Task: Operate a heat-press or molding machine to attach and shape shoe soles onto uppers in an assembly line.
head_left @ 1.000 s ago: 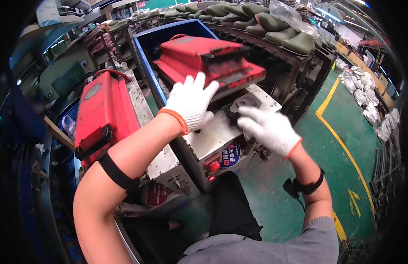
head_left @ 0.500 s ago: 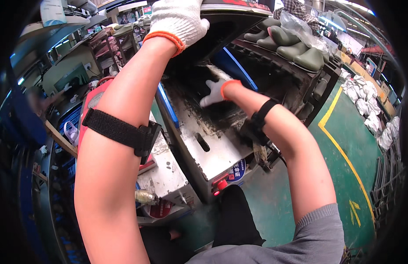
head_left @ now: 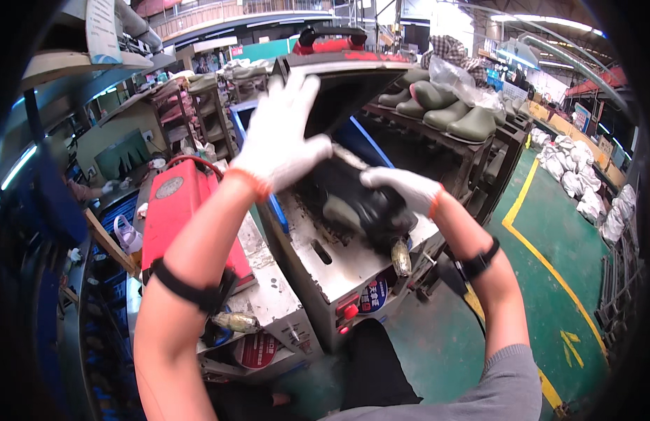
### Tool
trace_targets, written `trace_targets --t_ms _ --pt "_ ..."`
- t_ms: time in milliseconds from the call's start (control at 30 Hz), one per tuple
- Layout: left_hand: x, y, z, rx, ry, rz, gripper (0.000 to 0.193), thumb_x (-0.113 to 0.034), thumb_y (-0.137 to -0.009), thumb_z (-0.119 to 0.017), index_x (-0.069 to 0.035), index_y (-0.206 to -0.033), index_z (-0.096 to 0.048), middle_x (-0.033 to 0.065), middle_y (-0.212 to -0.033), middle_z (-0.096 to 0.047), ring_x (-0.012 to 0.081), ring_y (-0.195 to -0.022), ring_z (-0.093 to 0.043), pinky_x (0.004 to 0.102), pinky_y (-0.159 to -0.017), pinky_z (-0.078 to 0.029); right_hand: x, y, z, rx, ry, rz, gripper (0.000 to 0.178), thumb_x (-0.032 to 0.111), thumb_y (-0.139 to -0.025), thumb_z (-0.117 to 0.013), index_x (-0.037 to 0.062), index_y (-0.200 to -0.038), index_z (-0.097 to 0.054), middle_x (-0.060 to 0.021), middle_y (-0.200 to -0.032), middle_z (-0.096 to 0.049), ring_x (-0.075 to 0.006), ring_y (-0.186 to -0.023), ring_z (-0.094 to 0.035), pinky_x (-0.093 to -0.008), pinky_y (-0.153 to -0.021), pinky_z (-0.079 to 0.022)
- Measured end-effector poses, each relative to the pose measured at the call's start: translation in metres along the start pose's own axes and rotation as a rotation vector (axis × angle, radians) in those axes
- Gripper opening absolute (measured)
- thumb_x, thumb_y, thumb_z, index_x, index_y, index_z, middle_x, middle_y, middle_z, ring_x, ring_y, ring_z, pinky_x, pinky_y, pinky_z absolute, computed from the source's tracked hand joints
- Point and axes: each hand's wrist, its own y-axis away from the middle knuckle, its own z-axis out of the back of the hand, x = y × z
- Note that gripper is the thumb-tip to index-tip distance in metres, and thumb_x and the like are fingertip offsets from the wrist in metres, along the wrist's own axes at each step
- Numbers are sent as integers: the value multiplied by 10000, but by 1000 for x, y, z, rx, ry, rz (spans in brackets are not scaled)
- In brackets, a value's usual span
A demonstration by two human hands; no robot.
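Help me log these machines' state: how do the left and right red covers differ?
The left cover is lowered, while the right cover stands raised. The left cover shows mostly its red top; the right cover shows mostly its dark underside. Both have red on their outer sides.

And up it's gone: the red cover (head_left: 356, 95), lowered a second ago, is now raised with its dark underside showing! The left grip (head_left: 279, 144) (a gloved hand, fingers spread) has come off the cover's front edge and is now lower, in front of it. Across to the right grip (head_left: 407, 188): back from deeper inside, now at a black moulded piece (head_left: 363, 200) that has appeared over the white worktop (head_left: 304, 245).
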Motion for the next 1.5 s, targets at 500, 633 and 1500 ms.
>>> trace_targets --t_ms 500,633,1500 --pt "-102 321 149 -381 2019 1065 891 -449 -891 -812 -46 -1587 -429 156 -1552 -557 315 -1382 -586 493 -1185 -479 -70 67 -266 364 -206 177 974 427 -963 -713 16 -1700 -226 -149 -1694 -380 -266 -1554 -382 -403 -1281 -282" --pt "-93 389 192 -926 1828 1279 526 -227 -947 -620 18 -1412 -590 163 -1296 -711 288 -1163 -714 467 -1079 -561 -69 38 -332 603 490 429 852 335 -977 -722 25 -1671 -338 -161 -1575 -533 -255 -1455 -477 -385 -1237 -324" --pt "120 816 360 -487 -348 2065 818 -420 -757 -841 8 -1421 -630 231 -1345 -700 382 -1239 -663 455 -1059 -503 -112 -41 -337 2 1172 868 480 50 -904 -742 32 -1379 -672 -199 -1391 -648 -365 -1311 -618 -419 -1137 -466"
